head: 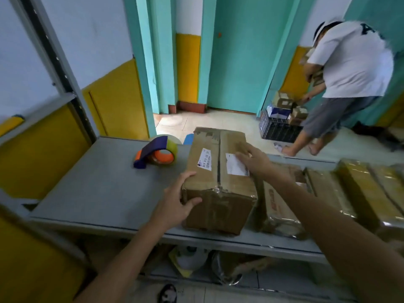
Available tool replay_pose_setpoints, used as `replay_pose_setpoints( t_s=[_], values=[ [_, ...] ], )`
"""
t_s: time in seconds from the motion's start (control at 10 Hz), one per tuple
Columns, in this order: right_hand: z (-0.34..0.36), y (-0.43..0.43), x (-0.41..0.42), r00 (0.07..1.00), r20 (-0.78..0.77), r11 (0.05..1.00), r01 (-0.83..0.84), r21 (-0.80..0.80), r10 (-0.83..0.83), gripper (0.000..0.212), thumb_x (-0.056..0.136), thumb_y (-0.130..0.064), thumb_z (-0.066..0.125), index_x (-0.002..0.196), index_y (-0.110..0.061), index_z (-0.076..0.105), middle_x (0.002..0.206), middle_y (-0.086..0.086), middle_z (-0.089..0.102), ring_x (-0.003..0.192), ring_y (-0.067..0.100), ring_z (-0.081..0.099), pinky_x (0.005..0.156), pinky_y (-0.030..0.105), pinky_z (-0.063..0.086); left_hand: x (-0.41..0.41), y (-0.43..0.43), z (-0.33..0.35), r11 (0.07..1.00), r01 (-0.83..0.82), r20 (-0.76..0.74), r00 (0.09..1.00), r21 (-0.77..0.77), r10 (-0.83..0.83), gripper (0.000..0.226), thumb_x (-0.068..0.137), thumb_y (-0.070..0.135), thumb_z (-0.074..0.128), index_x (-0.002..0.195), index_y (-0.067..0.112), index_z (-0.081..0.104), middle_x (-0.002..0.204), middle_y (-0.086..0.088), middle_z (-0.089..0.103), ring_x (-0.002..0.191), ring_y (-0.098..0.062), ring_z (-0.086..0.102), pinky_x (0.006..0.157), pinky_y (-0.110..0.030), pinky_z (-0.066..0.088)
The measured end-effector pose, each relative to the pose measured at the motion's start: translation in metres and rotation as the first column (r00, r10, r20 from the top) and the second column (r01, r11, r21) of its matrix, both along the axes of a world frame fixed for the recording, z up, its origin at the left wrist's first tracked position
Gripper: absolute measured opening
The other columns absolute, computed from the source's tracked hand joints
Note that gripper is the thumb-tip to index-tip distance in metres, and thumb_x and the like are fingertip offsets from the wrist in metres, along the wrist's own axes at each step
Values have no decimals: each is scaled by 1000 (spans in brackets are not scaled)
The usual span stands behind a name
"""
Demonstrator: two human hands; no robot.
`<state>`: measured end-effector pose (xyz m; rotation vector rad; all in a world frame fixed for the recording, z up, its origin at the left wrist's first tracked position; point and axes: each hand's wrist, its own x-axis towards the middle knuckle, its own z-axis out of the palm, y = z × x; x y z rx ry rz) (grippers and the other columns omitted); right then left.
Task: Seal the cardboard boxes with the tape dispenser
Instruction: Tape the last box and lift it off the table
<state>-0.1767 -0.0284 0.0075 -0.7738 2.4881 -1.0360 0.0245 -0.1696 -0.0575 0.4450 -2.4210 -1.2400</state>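
A room with turquoise door frames and white walls banded in yellow is seen past a smooth grey metal table. On its top, towards the middle, a rectangular cardboard box is laid lengthwise away from the viewer. Its brown board is creased and scuffed, its two top flaps are closed along a dark centre seam, and crinkled clear tape is seen at its near corners. A white printed label is stuck on the left flap and a second label on the right flap.

The tape dispenser, purple-bodied with an orange core and a yellowish clear roll, is set on the table to the left of the box, apart from it and untouched. Just to the right, a taped carton is pressed against the box, and further glossy wrapped packages are lined up beyond it. In the background a person in a white shirt is bent over a dark crate of small boxes on the tiled floor. What is kept on the shelf under the table is too blurred to be named.

The box's near-left corner is gripped by the left hand, fingers curled over the top edge and thumb pressed on the near face. The right hand is laid on the right flap, its fingers extended over the label.
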Motion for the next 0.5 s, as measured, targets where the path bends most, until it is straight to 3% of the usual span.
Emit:
replay_pose_setpoints(
  t_s=[0.1, 0.2, 0.3, 0.4, 0.5],
  values=[
    [-7, 17, 4, 999, -10, 998, 48, 45, -48, 50, 100, -35, 39, 147, -24, 28, 149, 7, 34, 133, 26, 36, 105, 37, 31, -12, 18, -12, 997, 10, 11, 1000, 74, -11, 70, 77, 28, 73, 115, 67, 28, 130, 10, 46, 118, -22, 47, 95, -48, 46],
    [-3, 28, 8, 988, -143, 986, 81, 145, -61, 47, 102, -34, 33, 147, -25, 28, 150, 8, 34, 132, 28, 37, 102, 33, 32, -17, 34, -10, 994, 41, -25, 999, 106, -39, 67, 76, 21, 75, 114, 59, 34, 123, 13, 48, 115, -16, 49, 97, -42, 46],
    [-3, 36, 12, 990, -130, 983, 76, 170, -55, 47, 102, -36, 29, 148, -26, 25, 147, 9, 37, 129, 28, 40, 91, 31, 33, -18, 42, -3, 988, 76, -21, 997, 136, -74, 65, 75, 19, 76, 115, 50, 36, 120, 11, 50, 111, -12, 52, 95, -32, 47],
    [-3, 42, 9, 1000, 28, 989, -2, 150, -2, 51, 101, -41, 30, 149, -28, 19, 150, 11, 31, 132, 31, 35, 104, 39, 31, -14, 42, 14, 994, 81, 77, 993, 76, -87, 58, 81, 25, 71, 127, 40, 39, 127, 7, 50, 111, -12, 51, 96, -34, 46],
    [4, 51, 3, 996, 83, 989, -43, 144, 31, 52, 100, -40, 35, 148, -23, 22, 151, 12, 29, 134, 33, 33, 109, 48, 31, -12, 35, 37, 983, 136, 244, 964, -121, -103, 60, 86, 35, 64, 139, 30, 37, 142, 2, 40, 127, -14, 40, 103, -30, 36]
  ],
)
